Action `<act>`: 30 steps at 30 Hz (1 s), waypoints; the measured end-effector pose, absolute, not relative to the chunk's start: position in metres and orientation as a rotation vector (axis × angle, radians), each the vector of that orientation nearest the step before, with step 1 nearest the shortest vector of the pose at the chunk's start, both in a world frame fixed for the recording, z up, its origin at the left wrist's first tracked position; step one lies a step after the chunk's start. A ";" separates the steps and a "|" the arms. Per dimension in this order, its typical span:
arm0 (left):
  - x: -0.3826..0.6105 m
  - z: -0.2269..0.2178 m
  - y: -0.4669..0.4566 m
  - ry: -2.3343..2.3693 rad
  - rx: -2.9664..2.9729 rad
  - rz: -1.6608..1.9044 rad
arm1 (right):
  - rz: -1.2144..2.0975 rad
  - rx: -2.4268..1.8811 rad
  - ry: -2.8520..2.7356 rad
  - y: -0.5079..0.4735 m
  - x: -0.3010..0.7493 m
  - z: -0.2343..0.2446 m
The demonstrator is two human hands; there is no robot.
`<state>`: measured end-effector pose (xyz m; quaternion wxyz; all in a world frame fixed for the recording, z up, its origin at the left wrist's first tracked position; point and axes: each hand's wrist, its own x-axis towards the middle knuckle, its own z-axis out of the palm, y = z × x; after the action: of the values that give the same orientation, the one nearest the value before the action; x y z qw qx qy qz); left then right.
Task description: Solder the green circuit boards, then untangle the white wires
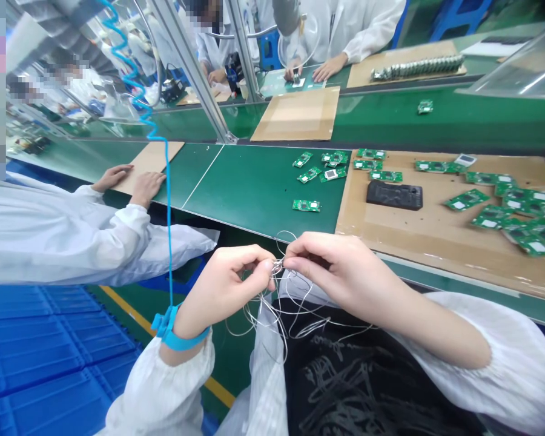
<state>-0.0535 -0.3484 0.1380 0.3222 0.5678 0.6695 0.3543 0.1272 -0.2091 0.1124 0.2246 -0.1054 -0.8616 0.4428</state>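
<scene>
Over a black cloth (372, 381), the left hand (224, 290) and right hand (345, 272) are pinching a tangle of thin silver wires (277, 266) tight, right there at the fingertips! Green circuit boards (306, 205) lie on the surface (254, 194) just beyond the hands.

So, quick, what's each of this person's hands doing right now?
Left hand: closed, fingers pinching thin silvery wires.
Right hand: closed, fingers pinching the same thin silvery wires.

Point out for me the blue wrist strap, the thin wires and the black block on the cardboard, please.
blue wrist strap (175, 330), head view, on the band.
thin wires (278, 266), head view, on the tangled bunch between the fingertips.
black block (394, 195), head view, on its top face.
</scene>
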 end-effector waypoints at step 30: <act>-0.067 0.108 -0.328 1.952 1.555 1.287 | 1.138 -0.378 -2.234 -0.207 0.115 0.078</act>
<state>-0.0673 -0.3282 0.1084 0.1657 0.5462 0.6855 0.4521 0.1145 -0.2074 0.0777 0.2985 -0.1424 -0.8408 0.4285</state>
